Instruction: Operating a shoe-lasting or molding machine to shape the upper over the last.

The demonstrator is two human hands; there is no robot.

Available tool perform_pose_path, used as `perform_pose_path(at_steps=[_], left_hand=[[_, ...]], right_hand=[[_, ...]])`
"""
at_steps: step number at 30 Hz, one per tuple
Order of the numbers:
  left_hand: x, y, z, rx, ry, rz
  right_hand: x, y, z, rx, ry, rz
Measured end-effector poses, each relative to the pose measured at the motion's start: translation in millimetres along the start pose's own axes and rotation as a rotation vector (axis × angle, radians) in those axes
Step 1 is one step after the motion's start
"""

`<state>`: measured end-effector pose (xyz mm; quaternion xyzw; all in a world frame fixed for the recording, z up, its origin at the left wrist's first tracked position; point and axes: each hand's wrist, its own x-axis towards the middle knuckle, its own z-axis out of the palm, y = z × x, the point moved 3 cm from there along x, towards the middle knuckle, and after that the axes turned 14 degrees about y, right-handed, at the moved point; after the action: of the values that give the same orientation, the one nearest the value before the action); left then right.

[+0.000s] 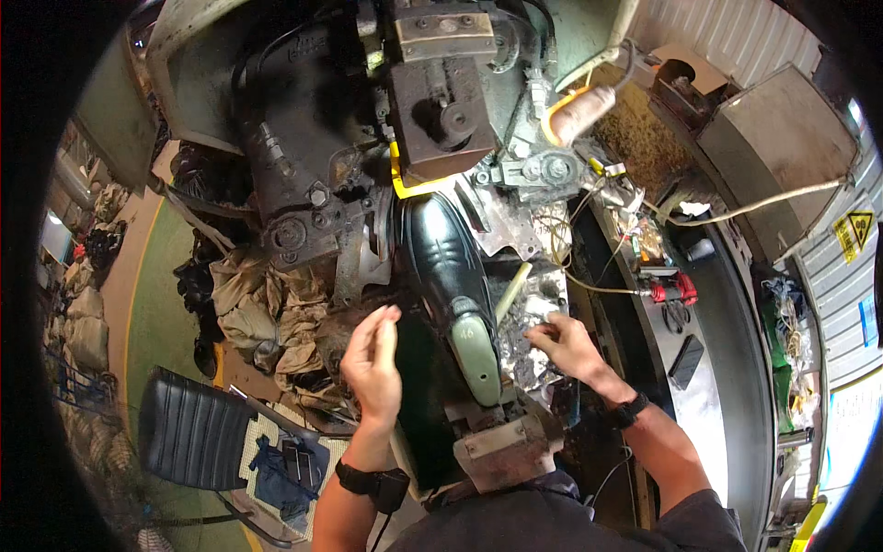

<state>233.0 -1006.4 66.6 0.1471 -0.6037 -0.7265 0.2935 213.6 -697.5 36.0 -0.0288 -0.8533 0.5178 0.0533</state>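
A glossy black lace-up shoe upper (440, 253) is stretched over a green shoe last (476, 361), toe pointing away from me into a dark, grimy machine (440, 120). The last's heel end rests near a worn metal block (509, 451) close to my body. My left hand (372, 363) is raised just left of the shoe, apart from it, fingers stretched out and nothing visible in them. To the right of the last, my right hand (566, 345) has its fingers bent and thumb and fingertips drawn together; whatever they hold, if anything, cannot be made out. Between shoe and right hand stands a pale green strip (512, 293).
A lamp (581, 115) hangs at the upper right of the machine. Right of it runs a bench with cables, a red tool (674, 289) and a black phone (686, 359). Crumpled brown cloth (253, 308) lies at left, above a black chair (198, 428) holding dark fabric.
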Motion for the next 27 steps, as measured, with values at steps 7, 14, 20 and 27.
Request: perform_pose_path(at_steps=[7, 14, 20, 27], left_hand=[[-62.5, 51.1, 24.5, -0.064, -0.172, -0.042], [-144.4, 185.0, 55.9, -0.662, -0.961, 0.013], [-234.8, 213.9, 68.1, -1.376, -0.793, -0.062], [-253.1, 212.8, 72.7, -1.37, -0.851, 0.023]], right_hand=[[-20.3, 6.6, 12.2, -0.281, -0.008, -0.361], [-24.0, 18.0, -3.5, -0.307, 0.063, -0.379], [-13.9, 16.4, -7.1, -0.167, 0.066, -0.314], [-15.5, 23.7, -2.8, -0.158, 0.063, -0.275]])
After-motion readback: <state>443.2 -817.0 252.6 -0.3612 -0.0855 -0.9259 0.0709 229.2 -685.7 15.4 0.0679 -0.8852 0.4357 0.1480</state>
